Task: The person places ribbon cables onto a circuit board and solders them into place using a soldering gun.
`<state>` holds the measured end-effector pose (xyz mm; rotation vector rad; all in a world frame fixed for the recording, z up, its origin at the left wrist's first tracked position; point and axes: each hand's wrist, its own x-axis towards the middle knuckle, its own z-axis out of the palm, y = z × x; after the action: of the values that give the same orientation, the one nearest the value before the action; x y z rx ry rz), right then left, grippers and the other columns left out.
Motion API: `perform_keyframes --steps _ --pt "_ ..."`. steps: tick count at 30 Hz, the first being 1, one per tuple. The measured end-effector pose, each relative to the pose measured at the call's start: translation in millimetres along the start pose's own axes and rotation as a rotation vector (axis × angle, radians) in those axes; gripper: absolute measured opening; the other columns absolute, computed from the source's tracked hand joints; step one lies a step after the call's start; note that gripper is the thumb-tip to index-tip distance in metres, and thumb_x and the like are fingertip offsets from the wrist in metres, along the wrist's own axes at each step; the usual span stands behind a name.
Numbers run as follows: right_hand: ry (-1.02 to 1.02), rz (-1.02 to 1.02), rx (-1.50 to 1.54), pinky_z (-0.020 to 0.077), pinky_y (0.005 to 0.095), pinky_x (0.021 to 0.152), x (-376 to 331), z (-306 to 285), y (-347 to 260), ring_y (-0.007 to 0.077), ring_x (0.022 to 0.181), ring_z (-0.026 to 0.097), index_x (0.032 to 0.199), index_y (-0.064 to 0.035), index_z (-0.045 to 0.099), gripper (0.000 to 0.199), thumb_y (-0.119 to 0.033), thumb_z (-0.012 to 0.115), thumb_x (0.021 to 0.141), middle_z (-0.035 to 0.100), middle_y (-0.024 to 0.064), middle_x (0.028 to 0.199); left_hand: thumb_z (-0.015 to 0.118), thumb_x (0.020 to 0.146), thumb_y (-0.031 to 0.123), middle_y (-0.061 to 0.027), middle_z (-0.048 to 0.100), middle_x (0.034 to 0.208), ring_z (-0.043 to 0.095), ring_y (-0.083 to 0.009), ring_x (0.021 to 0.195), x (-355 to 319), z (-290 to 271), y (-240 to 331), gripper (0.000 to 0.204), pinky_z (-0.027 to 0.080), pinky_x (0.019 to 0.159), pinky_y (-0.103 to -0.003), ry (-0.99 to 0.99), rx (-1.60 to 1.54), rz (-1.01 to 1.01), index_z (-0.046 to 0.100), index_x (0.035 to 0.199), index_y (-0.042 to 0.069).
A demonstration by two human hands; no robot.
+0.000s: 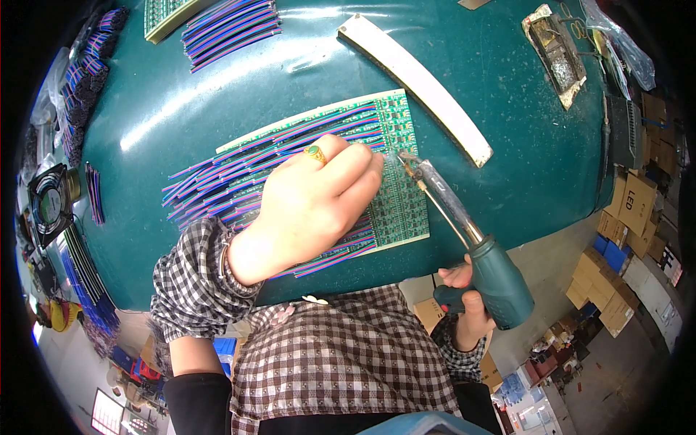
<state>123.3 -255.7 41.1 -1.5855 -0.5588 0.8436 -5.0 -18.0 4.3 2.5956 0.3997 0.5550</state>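
Note:
A green circuit board panel (402, 210) lies on the table, with rows of thin multicoloured ribbon wires (206, 177) stretching leftward from it. My left hand (315, 196), wearing a ring, rests over the wires with its fingers curled closed near the board's rows of contacts. Whatever its fingertips pinch is hidden beneath them. My right hand (473, 308) grips a dark green soldering gun (502, 283) by its handle, below the table's near edge. The gun's long barrel slants up and left, its tip close beside my left fingertips at the board.
A long white bar (420, 83) lies behind the board. At the far right sits a grimy tray (554, 58). Wire bundles (230, 32) lie at the back, beside another board stack (168, 16). A black fan (51, 203) stands at the left edge. The table (319, 80) is green.

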Motion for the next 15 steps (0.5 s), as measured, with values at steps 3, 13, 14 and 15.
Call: perform_keyframes --steps 3,13,14,15 --pt "0.0 0.013 -0.01 0.0564 0.0449 0.075 1 0 -2 0.0242 0.074 0.06 0.121 0.0183 0.045 0.06 -0.027 0.067 0.089 0.058 0.0148 0.085 0.067 0.061 0.0 -0.006 0.061 0.087 0.057 -0.0204 0.072 0 1 0 0.036 0.05 0.062 -0.03 -0.002 -0.003 0.0 0.067 0.097 -0.002" --pt "0.141 -0.049 0.156 0.0578 0.0404 0.067 18 9 1 0.022 0.071 0.059 0.117 0.0126 0.051 0.059 -0.041 0.061 0.092 0.056 0.0108 0.082 0.066 0.062 0.002 -0.0041 0.06 0.087 0.058 -0.0202 0.073 3 -5 2 0.035 0.05 0.061 -0.031 -0.03 0.055 -0.002 0.066 0.097 0.001" --pt "0.162 -0.051 0.178 0.058 0.0392 0.066 20 10 0 0.0214 0.07 0.058 0.116 0.0116 0.051 0.06 -0.043 0.059 0.092 0.056 0.0103 0.081 0.066 0.064 0.003 -0.0048 0.059 0.089 0.058 -0.0211 0.075 2 -9 5 0.034 0.05 0.061 -0.031 -0.069 0.063 -0.02 0.065 0.098 0.002" --pt "0.178 -0.057 0.202 0.0582 0.038 0.064 25 12 3 0.0208 0.069 0.058 0.116 0.0106 0.052 0.061 -0.046 0.058 0.093 0.056 0.0097 0.081 0.066 0.066 0.001 -0.0083 0.059 0.095 0.059 -0.0258 0.082 -2 -12 10 0.038 0.051 0.07 -0.034 -0.13 0.029 -0.109 0.065 0.104 0.002"
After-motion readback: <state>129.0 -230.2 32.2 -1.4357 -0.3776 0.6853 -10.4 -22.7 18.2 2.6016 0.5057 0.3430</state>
